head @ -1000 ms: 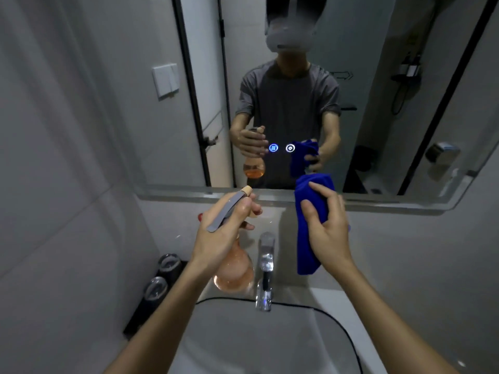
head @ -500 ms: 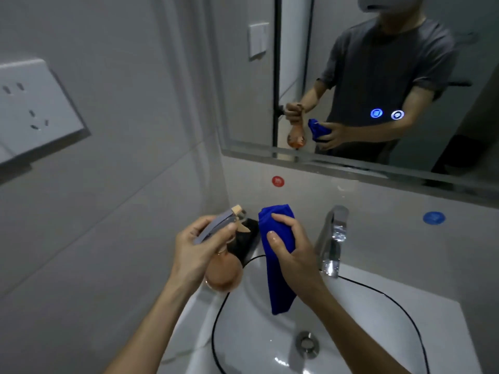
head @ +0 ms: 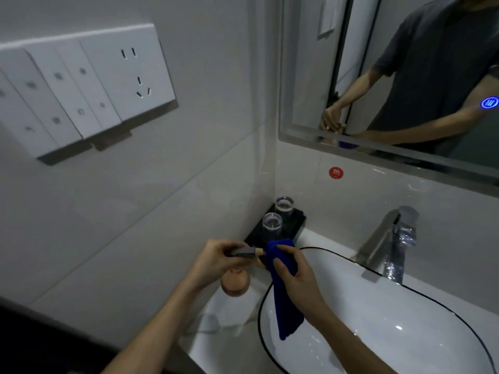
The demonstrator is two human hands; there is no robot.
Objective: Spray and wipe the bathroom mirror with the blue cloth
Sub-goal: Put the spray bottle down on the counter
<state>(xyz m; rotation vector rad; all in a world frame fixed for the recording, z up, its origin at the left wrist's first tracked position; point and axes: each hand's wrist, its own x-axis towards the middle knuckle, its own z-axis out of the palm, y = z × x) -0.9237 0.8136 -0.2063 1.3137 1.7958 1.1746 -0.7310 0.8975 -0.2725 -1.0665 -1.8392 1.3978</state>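
Note:
My left hand (head: 213,261) grips a spray bottle (head: 235,284) with a round orange body and a grey trigger head, held low over the counter's left corner. Its nozzle points right, close to the blue cloth (head: 286,292). My right hand (head: 298,279) holds that cloth near its top, and the rest hangs down over the basin's left rim. The mirror (head: 378,76) fills the upper right and reflects a person in a grey shirt with both hands low.
A white basin (head: 378,319) with a black rim sits below, with a chrome faucet (head: 391,244) behind it. Two glasses (head: 278,214) stand on a black tray (head: 294,225) in the corner. A socket and switch panel (head: 81,87) is on the left wall. A red sticker (head: 336,173) is under the mirror.
The view has swung left and down, away from the mirror. Both hands have dropped from mirror height to just above the counter, and the spray nozzle has come close to the cloth.

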